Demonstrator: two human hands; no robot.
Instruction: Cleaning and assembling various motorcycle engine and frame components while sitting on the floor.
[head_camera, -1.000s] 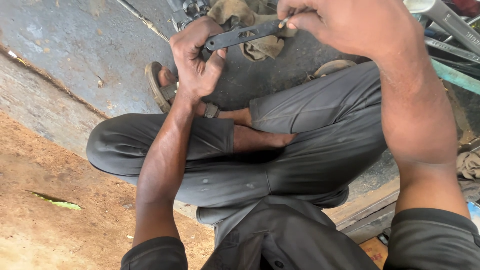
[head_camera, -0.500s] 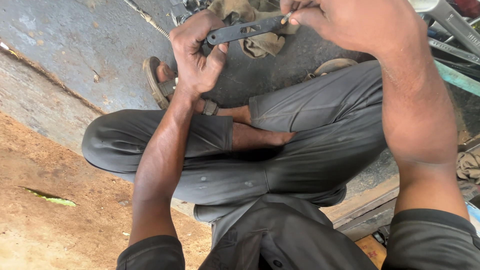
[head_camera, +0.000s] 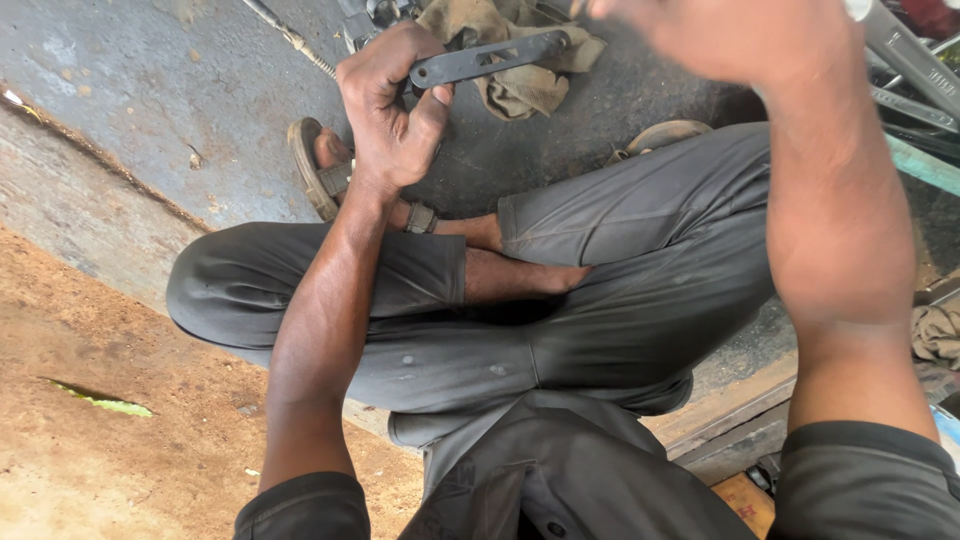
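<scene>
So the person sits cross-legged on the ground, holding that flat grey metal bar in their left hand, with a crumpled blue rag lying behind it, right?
Nearly. The head view shows the crumpled rag is khaki-brown, not blue. The rest holds: the person sits cross-legged, and the left hand grips one end of the flat grey metal bar.

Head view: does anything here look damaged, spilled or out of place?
Nothing clearly stands out. The left hand grips a flat dark metal bar; the right hand is blurred. A crumpled rag lies on the stained floor.
</scene>
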